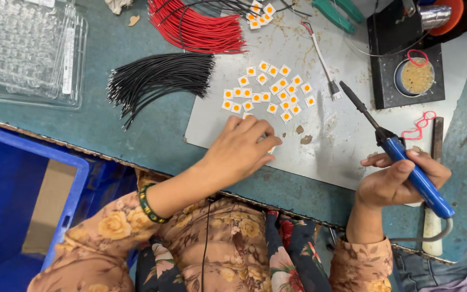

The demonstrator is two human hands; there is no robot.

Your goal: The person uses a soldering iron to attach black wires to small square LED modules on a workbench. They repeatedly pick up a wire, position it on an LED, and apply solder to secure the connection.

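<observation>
an electronics assembly workshop, judging by a worn teal bench (136,135), bundles of red wires (201,30) and black wires (160,81), small square led chips (268,89) spread on a grey work mat (341,135), a blue soldering iron (406,162), a solder stand (406,59), clear component trays (28,48).

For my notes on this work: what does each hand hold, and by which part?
The right hand holds the blue soldering iron by its handle. The left hand rests fingertips on a small white chip; a grip cannot be told.

Soldering iron (406,162): one. Wire bundles: two, red (201,30), black (158,81). Blue crate (77,178): one.
</observation>
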